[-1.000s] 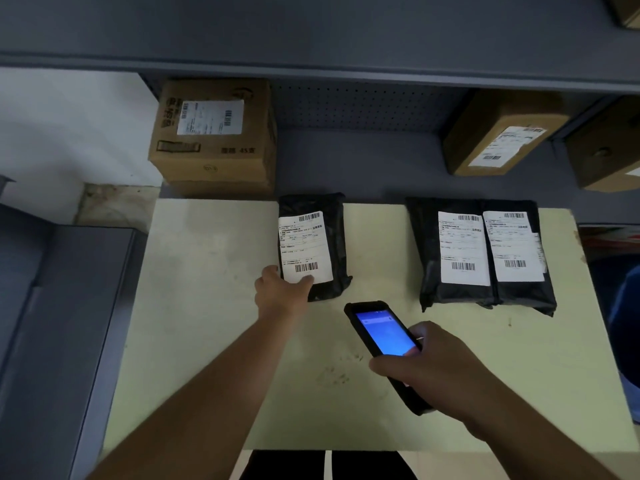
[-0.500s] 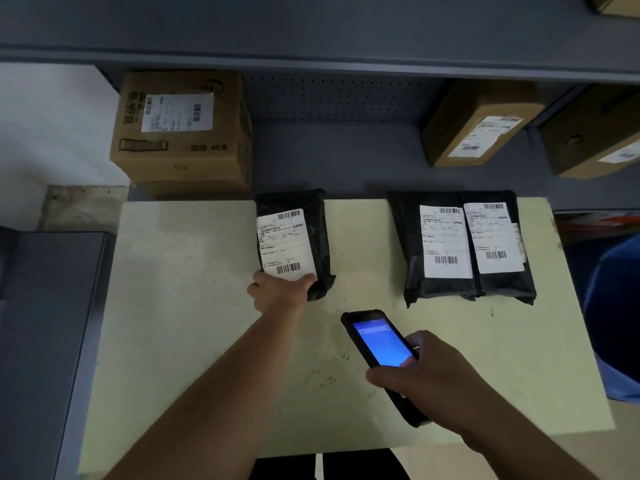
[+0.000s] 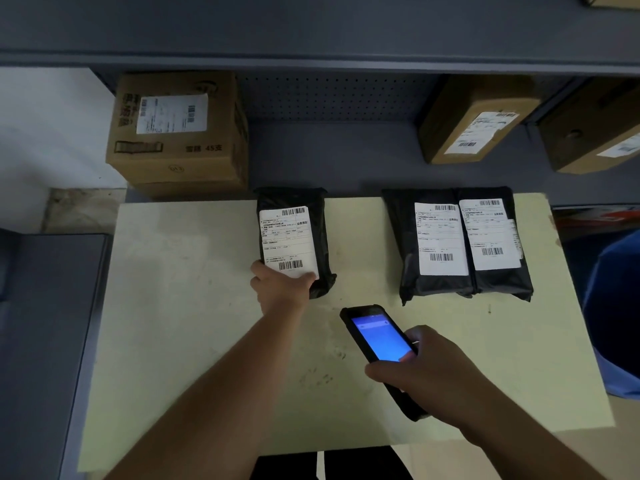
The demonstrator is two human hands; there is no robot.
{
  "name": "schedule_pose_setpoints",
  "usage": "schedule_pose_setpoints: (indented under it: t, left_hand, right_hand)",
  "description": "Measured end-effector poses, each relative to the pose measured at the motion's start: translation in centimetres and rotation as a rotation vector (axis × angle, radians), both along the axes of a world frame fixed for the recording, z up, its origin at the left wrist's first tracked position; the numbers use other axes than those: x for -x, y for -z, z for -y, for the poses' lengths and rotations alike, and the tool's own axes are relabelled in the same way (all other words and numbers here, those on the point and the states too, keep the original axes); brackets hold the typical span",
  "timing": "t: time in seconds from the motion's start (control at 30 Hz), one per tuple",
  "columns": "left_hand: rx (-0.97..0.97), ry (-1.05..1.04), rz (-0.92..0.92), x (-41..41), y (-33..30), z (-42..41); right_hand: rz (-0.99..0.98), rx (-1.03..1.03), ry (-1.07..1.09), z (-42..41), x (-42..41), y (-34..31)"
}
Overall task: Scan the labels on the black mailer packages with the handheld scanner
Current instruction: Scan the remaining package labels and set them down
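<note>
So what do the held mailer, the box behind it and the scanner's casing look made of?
Held mailer: thin black plastic film, judging by its wrinkles and dull sheen. Box: brown corrugated cardboard, matte, printed. Scanner: black casing, probably hard plastic or rubber, around a glossy lit screen.

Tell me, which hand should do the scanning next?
Probably the right hand: it holds the black handheld scanner, aimed toward the single black mailer package, whose near end the left hand grips.

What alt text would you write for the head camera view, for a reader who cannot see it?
A person's left hand grips the near end of a black mailer on a pale table, while the right hand holds a handheld scanner, screen lit. Two more labelled mailers lie to the right.
</note>
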State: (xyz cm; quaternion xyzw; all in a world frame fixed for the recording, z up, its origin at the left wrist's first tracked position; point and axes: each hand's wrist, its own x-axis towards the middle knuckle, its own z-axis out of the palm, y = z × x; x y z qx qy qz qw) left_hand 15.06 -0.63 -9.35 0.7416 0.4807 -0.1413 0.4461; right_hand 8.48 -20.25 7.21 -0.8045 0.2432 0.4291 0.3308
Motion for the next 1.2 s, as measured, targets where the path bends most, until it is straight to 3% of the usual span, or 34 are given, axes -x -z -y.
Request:
schedule_pose_setpoints:
  t: [0.53,0.87,1.2]
  left_hand:
    - [0.340,-0.076,0.077,3.0,0.5,-3.3]
    - [0.426,-0.050,0.144,5.5,-0.3,-5.1]
    - [0.385,-0.026,0.278,6.7,-1.9,-6.3]
  right_hand:
    - [0.045,-0.017,-0.012,-0.8,0.9,-1.5]
    - [0.076,-0.005,-0.058,-2.0,1.4,-2.4]
    - [0.056,0.005,-0.162,-3.8,2.2,-2.9]
